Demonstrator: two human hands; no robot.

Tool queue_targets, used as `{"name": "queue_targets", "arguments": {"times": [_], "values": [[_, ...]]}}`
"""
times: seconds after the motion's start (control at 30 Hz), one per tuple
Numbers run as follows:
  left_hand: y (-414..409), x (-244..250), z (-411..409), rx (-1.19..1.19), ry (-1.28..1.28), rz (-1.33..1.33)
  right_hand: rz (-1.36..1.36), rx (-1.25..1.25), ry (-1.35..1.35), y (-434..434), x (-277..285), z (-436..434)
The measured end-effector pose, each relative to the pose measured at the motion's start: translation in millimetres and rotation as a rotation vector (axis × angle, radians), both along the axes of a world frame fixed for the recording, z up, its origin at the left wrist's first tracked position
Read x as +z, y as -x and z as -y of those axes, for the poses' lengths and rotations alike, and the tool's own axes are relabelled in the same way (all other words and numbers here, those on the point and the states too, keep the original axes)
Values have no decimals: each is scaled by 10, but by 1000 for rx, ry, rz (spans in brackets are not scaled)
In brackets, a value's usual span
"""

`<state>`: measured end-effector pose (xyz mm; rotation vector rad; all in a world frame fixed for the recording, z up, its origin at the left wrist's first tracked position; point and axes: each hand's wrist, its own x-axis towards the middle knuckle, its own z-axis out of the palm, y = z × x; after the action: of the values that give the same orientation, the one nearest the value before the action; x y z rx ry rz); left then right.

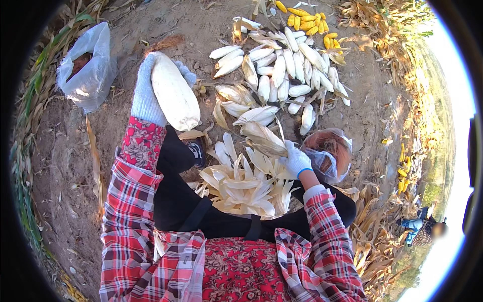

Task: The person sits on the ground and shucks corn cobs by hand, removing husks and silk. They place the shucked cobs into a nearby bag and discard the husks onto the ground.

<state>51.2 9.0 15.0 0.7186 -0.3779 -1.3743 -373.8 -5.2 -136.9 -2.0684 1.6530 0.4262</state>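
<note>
My left hand (148, 88), in a pale knitted glove, is raised and closed around a smooth white husked corn ear (175, 92). My right hand (297, 160), in a white glove with a blue cuff edge, grips the lower end of another corn ear (263, 137) with dry, loose husk leaves. Between my legs lies a heap of pale corn husks (245, 185). Ahead of me a large pile of pale corn ears in thin husks (288, 68) lies on the soil. Bare yellow corn cobs (308, 22) lie at its far edge.
A white plastic sack (88, 71) with dark reddish matter stands at the left. A clear bag of reddish corn silk (330, 154) lies by my right knee. Dry corn stalks (373, 230) line the right side, with more yellow cobs (403, 170). Another person (420, 228) is far right.
</note>
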Motion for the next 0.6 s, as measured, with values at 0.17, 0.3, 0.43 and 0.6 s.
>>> {"name": "queue_targets", "arguments": {"times": [0.17,0.3,0.43,0.6], "values": [[-264,-241,-104,111,-95,16,-13,-33,-129,-172,-729,291],[-80,-332,-85,212,-320,80,0,-66,-289,-265,-1182,293],[-1,-207,28,219,-359,199,-47,-25,-353,-611,-1507,-61],[49,-104,5,204,-351,76,271,46,-696,-1217,-1705,-1025]]}}
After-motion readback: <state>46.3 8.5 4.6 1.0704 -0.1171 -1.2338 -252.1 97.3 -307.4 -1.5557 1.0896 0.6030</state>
